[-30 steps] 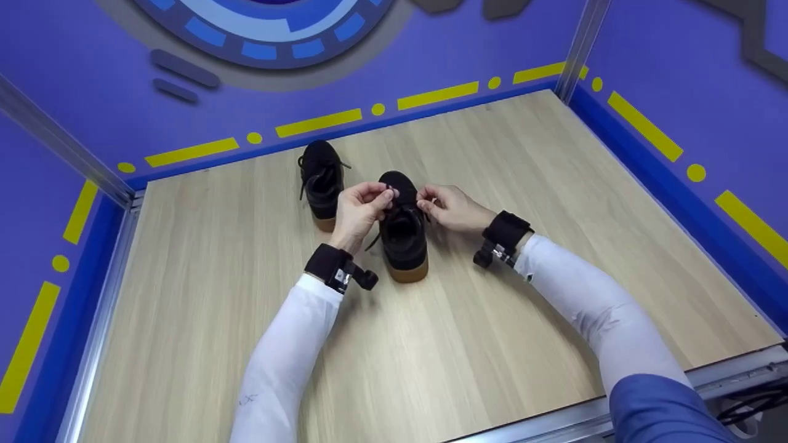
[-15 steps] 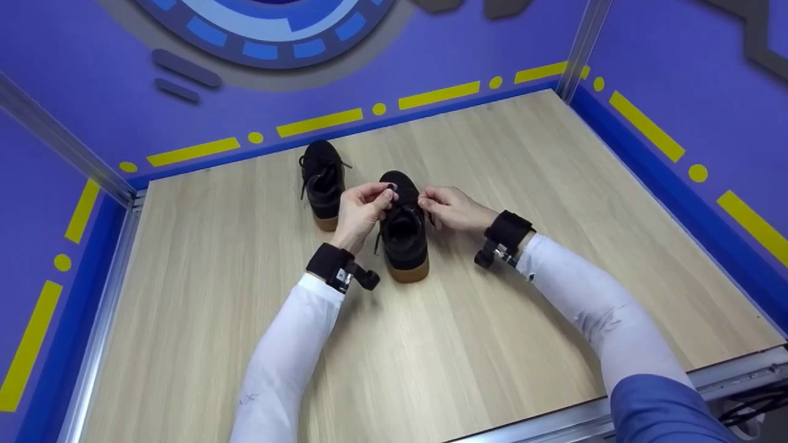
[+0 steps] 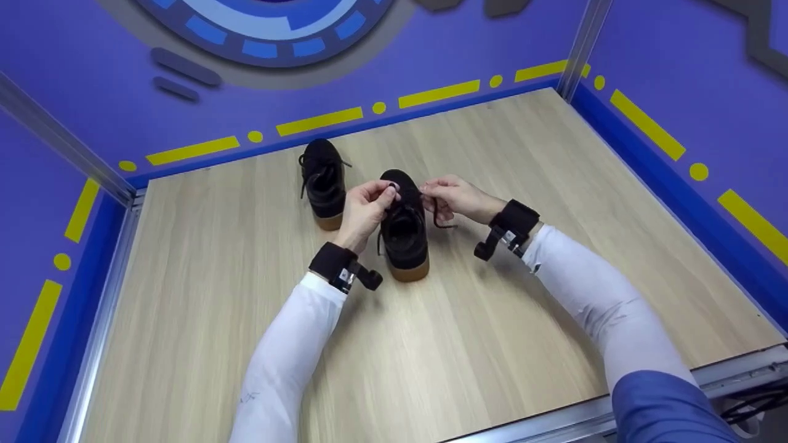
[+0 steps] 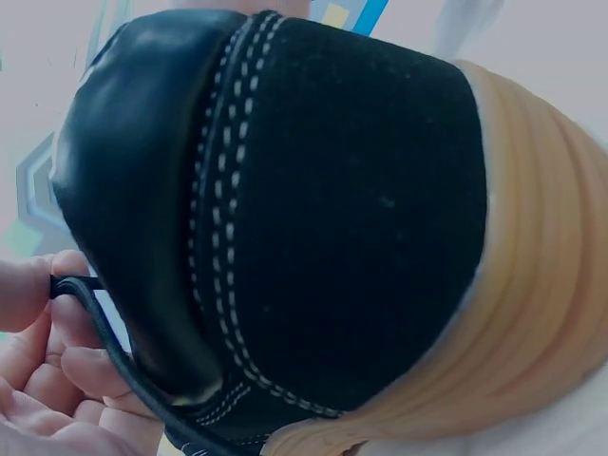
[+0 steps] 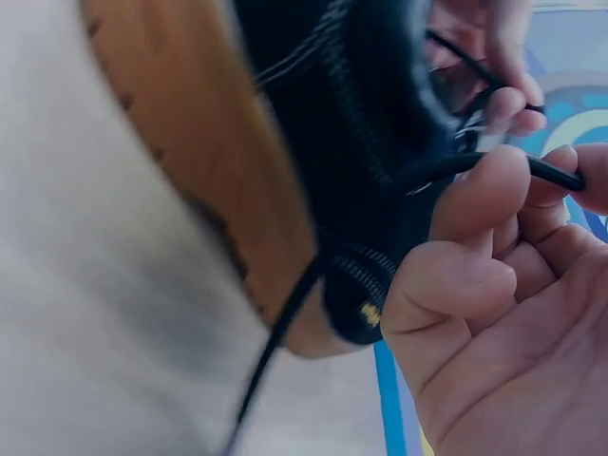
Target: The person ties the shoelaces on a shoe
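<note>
A black shoe (image 3: 406,249) with a tan sole stands on the wooden tabletop, its heel toward me. My left hand (image 3: 362,212) is at the left of its lacing; in the left wrist view its thumb and finger pinch a black shoelace (image 4: 116,356). On the other side, my right hand (image 3: 460,195) holds another length of shoelace (image 5: 255,385) between thumb and fingers. That lace's loose end dangles below the hand. White stitching shows on the shoe's heel (image 4: 370,209) up close. The fingers partly hide the front lacing.
A matching black shoe (image 3: 323,184) stands to the left and slightly farther back, laces hanging at its sides. Blue-purple panels (image 3: 345,86) with yellow marks border the wooden tabletop (image 3: 523,307). A metal rail (image 3: 554,424) runs along the near edge.
My right hand has shifted slightly right and away from me, and the lace's free end now sticks out to the right beneath it. The left hand has barely moved.
</note>
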{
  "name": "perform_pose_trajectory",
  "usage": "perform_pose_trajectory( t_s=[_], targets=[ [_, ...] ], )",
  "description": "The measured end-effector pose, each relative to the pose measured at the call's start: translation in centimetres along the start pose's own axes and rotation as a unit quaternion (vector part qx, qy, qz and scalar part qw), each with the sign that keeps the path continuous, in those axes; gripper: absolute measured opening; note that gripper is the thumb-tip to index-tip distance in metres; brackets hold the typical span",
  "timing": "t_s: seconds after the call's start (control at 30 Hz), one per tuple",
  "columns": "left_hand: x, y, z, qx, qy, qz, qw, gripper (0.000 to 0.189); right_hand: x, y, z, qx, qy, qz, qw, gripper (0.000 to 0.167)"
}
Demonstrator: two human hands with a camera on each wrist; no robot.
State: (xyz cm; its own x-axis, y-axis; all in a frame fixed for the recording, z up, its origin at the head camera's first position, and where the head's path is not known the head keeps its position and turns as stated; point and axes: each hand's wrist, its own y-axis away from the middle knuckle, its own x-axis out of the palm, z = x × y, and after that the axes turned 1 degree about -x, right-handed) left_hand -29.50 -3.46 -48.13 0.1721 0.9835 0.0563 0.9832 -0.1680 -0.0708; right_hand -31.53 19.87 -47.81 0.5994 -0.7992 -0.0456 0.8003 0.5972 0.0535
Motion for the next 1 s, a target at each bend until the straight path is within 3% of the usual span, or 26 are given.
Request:
perform_pose_trajectory(
  t_s=[0.17,0.33,0.7,1.0],
  targets=[
    [0.0,0.1,-0.3,0.004,0.004,0.016,0.9999,0.010,-0.3,0.0,1.4,0.017,-0.050,0.002,0.9986,0.033],
    [0.2,0.1,-0.2,0.018,-0.003,0.017,0.9997,0.008,-0.4,-0.2,3.2,0.008,-0.078,0.005,0.9969,0.034],
    [0.6,0.3,-0.1,0.042,-0.010,-0.004,0.9991,0.008,-0.1,-1.9,7.1,-0.012,-0.090,-0.010,0.9958,0.035],
    [0.8,0.3,0.0,0.057,-0.034,-0.021,0.9976,0.010,1.8,-4.4,9.9,-0.008,-0.047,-0.014,0.9988,0.035]
  ],
)
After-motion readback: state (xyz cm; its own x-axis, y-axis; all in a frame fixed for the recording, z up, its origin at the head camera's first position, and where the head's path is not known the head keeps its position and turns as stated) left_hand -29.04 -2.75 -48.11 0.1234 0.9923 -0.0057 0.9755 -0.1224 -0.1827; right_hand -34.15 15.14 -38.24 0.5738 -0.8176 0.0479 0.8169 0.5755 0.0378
